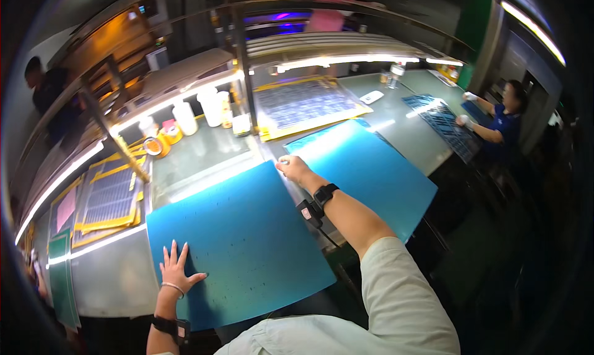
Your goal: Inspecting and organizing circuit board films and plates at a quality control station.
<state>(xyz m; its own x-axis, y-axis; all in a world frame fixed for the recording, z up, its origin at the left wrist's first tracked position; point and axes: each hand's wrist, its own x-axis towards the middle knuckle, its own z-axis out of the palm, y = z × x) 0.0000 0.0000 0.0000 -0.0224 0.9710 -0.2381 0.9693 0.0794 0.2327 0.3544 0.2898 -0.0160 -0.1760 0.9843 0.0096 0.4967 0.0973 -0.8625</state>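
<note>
My left hand (175,269) lies flat with spread fingers on the left part of a large blue sheet (241,243), which is marked with scattered dark specks. The sheet rests on the bench and reaches past its front edge toward me. At the sheet's far right corner, my right hand (296,170) is closed, with a small pale bit showing at its fingertips. What it grips there cannot be made out. A second blue sheet (371,175) lies to the right, partly behind my right forearm.
Yellow-edged framed panels lie at the back (309,101) and left (111,194). White bottles (184,118) and orange tape rolls (156,146) stand behind the sheet. A metal post (244,70) carries the lit shelf. At right, a co-worker (504,117) handles a dark patterned panel (442,123).
</note>
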